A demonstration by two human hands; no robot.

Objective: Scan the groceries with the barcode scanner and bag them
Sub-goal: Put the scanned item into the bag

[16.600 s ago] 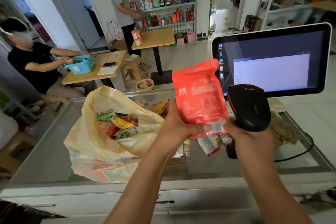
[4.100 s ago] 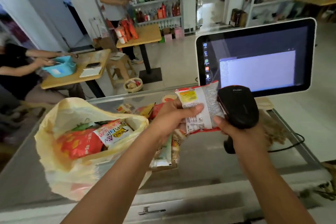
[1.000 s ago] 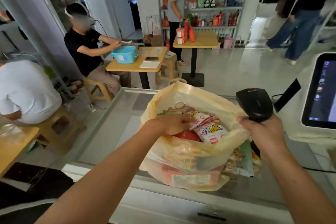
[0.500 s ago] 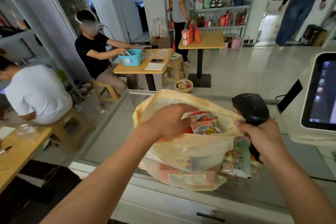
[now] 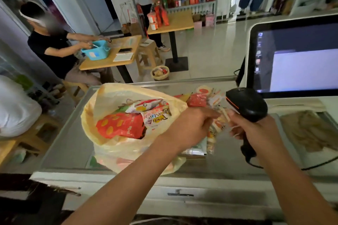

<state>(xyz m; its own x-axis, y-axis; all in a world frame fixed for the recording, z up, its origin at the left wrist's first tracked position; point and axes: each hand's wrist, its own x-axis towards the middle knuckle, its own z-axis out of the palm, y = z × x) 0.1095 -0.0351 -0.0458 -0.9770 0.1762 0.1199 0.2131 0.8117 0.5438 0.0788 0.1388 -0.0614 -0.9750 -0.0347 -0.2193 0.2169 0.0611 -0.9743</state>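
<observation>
In the head view, the monitor glows beyond your right grip, and crumpled brown material lies on the table to that grip's right. Left of your left grip the yellow plastic bag gapes open, with a red packet on top inside it. Your right grip wraps the black barcode scanner. Blurred snack packets lie between both grips. Your left grip reaches them, but whether it pinches one cannot be told.

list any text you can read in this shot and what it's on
"Dou-Is" (uncertain, blurred): black lettering on the white snack packet in the yellow bag.
On the red packet: small print, unreadable.
On the monitor: too blurred to read.
On the barcode scanner: no legible brand.
</observation>
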